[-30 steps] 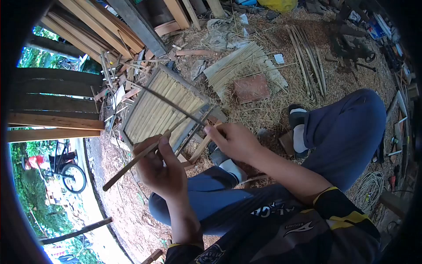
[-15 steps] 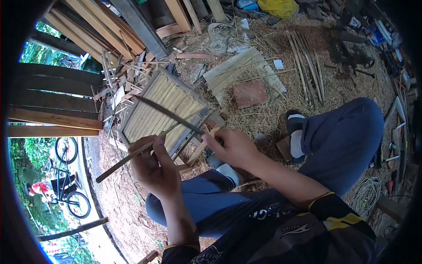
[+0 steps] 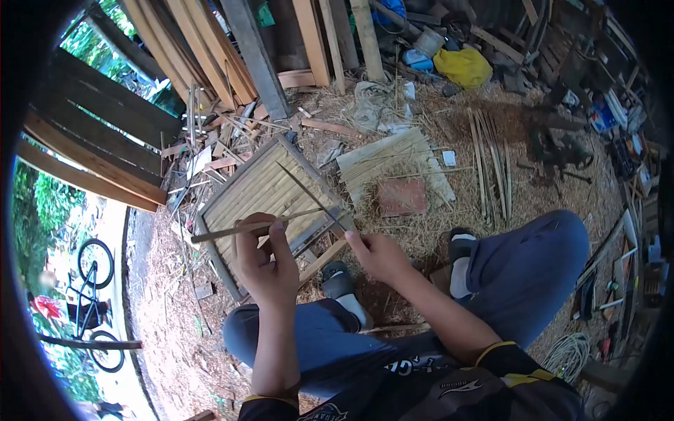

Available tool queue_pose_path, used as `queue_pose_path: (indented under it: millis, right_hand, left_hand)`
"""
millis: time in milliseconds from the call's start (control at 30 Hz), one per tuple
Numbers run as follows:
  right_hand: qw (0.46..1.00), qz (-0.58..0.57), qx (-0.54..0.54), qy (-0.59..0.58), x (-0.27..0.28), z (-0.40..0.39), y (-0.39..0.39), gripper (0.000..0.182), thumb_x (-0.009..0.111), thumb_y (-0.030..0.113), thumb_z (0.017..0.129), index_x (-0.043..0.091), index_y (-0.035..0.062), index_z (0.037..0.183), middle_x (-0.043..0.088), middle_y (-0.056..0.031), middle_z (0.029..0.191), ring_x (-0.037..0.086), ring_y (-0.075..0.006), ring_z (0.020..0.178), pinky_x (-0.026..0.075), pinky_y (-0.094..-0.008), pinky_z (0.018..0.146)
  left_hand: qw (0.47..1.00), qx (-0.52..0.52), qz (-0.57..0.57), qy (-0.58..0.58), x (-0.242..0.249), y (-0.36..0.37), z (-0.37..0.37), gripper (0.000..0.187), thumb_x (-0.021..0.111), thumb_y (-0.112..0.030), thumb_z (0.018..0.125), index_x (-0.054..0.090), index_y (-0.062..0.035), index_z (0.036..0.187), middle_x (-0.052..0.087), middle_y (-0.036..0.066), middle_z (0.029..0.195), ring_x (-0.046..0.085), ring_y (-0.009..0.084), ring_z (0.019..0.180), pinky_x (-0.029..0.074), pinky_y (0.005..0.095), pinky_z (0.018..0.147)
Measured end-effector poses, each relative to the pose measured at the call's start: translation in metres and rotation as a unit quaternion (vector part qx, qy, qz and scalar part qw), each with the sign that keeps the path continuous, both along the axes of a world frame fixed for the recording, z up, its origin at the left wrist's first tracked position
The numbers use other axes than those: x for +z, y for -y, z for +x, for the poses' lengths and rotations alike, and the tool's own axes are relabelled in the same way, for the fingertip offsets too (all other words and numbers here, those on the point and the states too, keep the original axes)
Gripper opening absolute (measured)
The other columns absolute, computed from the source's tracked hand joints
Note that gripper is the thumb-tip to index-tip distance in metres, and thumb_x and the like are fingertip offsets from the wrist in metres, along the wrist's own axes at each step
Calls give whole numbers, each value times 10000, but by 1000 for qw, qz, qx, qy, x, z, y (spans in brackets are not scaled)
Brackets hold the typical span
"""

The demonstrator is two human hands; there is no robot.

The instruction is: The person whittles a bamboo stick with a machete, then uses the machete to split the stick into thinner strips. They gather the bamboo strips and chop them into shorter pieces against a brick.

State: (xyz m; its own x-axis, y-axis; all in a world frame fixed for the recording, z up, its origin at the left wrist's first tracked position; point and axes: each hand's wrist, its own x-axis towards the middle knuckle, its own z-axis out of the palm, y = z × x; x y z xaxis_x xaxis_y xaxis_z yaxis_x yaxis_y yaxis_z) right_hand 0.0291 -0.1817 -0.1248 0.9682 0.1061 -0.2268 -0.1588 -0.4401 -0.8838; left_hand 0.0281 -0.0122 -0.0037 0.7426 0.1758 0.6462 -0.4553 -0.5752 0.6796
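In the head view, the strip's outer end has swung up from about 8 o'clock to nearly 9, and the bicycle (image 3: 84, 302) and yellow bag (image 3: 463, 67) sit lower in view. The left hand (image 3: 265, 263) pinches the thin strip (image 3: 217, 234); the right hand (image 3: 379, 256), apart from it, grips a narrow dark blade (image 3: 302, 184) pointing to 11 o'clock. Blade and strip cross above a slatted panel (image 3: 253, 193); whether they touch, I cannot tell. The ground (image 3: 168, 330) is strewn with straw-like shavings. Toward 2 o'clock lie a pale mat (image 3: 358, 168), a reddish slab (image 3: 402, 196) and long sticks (image 3: 491, 161). Boards (image 3: 217, 52) stand at 11 o'clock, the bag is at 1, coiled cord (image 3: 567, 356) at 4, and the bicycle outside at 8, beside a person in red (image 3: 45, 306).
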Motion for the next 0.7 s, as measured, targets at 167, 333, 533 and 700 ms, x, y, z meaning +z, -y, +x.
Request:
queue_pose_path:
  millis: [167,333,533,700]
  right_hand:
    - [1000,8,-1,7,-13,-1,-6,738,448,603,1037,678,-47,774,605,-212,624,627,-379,630,480,-494,667]
    - [998,-3,-2,-59,-39,4,7,745,447,648,1012,734,-16,833,694,-259,782,683,-463,777,517,-504,736]
    - [999,31,5,-37,-22,-7,0,759,426,659,1015,739,-13,854,694,-253,762,696,-459,794,524,-497,757]
    - [999,-2,10,-40,-16,-6,-2,718,452,629,1017,748,-12,886,685,-258,739,685,-476,778,526,-514,740]
  left_hand:
    - [999,8,-20,-38,-5,-3,6,39,581,55,999,563,45,1033,607,103,967,671,151,857,608,267,723]
    - [999,1,-30,-18,-5,-1,9,49,625,31,974,600,25,1016,616,91,970,666,144,824,541,243,534]
    - [999,20,-11,-41,0,2,4,70,632,37,963,603,24,1026,615,98,990,671,151,845,558,245,551]
    - [999,25,-20,-26,-7,-4,3,56,615,35,977,587,36,1026,621,109,980,687,161,859,589,252,605]
